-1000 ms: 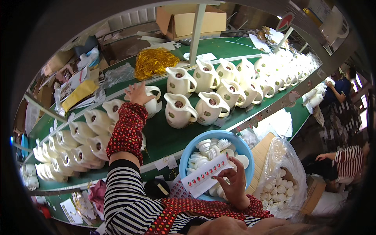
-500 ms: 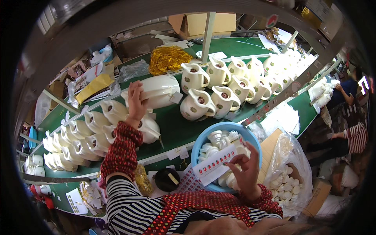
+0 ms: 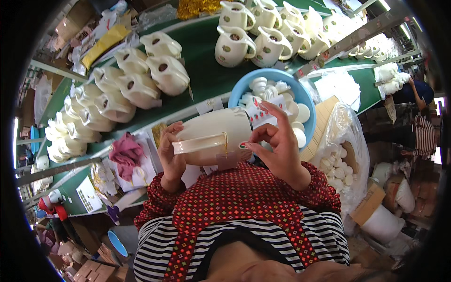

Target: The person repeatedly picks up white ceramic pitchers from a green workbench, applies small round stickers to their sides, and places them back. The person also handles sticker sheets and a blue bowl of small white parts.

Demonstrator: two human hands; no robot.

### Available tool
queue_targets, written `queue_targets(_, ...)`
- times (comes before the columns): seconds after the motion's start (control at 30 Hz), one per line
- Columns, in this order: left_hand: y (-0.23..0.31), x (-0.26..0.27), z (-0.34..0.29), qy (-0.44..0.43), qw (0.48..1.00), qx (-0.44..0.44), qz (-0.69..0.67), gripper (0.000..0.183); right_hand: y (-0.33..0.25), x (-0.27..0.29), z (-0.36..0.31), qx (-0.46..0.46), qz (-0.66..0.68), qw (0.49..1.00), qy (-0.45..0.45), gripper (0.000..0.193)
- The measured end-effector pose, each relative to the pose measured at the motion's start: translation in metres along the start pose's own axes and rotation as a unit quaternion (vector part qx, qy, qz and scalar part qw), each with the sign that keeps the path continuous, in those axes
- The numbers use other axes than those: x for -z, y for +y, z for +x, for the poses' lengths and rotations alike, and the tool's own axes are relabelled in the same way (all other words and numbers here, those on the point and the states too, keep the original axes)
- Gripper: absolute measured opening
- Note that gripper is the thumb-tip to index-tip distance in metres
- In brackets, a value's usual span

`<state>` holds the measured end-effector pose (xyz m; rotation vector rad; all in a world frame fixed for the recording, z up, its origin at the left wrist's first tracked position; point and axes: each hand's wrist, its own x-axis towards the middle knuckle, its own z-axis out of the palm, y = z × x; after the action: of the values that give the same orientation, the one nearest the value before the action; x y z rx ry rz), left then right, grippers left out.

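Fingers (image 3: 172,128) of the left hand (image 3: 172,152) are curling round the left end of a cream jug (image 3: 213,123), which is lying sideways before the chest, its long axis running left to right and tilting slightly away, its handle (image 3: 199,144) facing the wearer. Rightward, the jug's far end is pointing toward the right hand (image 3: 279,150), whose thumb and forefinger are pinching a small sticker (image 3: 243,145) beside it, a white label strip (image 3: 259,115) showing behind the fingers.
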<state>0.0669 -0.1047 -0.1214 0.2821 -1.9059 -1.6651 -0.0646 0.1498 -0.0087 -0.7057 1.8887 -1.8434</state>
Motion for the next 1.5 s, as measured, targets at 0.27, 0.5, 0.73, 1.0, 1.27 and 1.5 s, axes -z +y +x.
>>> queue_targets(0.27,0.027,0.014,-0.067,0.011,0.996,-0.041,0.076,0.019,0.02,-0.009,-0.033,-0.039,-0.043,0.998,-0.006,0.086)
queue_targets(0.5,0.031,0.017,-0.088,0.034,0.991,-0.074,0.104,0.024,0.018,-0.02,-0.037,-0.032,-0.049,0.998,-0.017,0.084)
queue_targets(0.73,0.041,0.013,-0.094,0.054,0.991,-0.076,0.101,0.024,0.012,-0.025,-0.035,-0.038,-0.069,0.996,-0.029,0.082)
queue_targets(1.0,0.042,0.011,-0.102,0.078,0.991,-0.066,0.089,0.026,0.008,-0.029,-0.035,-0.023,-0.121,0.992,-0.038,0.082)
queue_targets(1.27,0.044,0.009,-0.099,0.069,0.988,-0.075,0.119,0.031,0.006,-0.028,-0.033,-0.006,-0.163,0.986,-0.044,0.082)
queue_targets(1.5,0.043,0.009,-0.101,0.069,0.987,-0.07,0.126,0.032,0.007,-0.025,-0.028,-0.046,-0.204,0.976,-0.067,0.087)
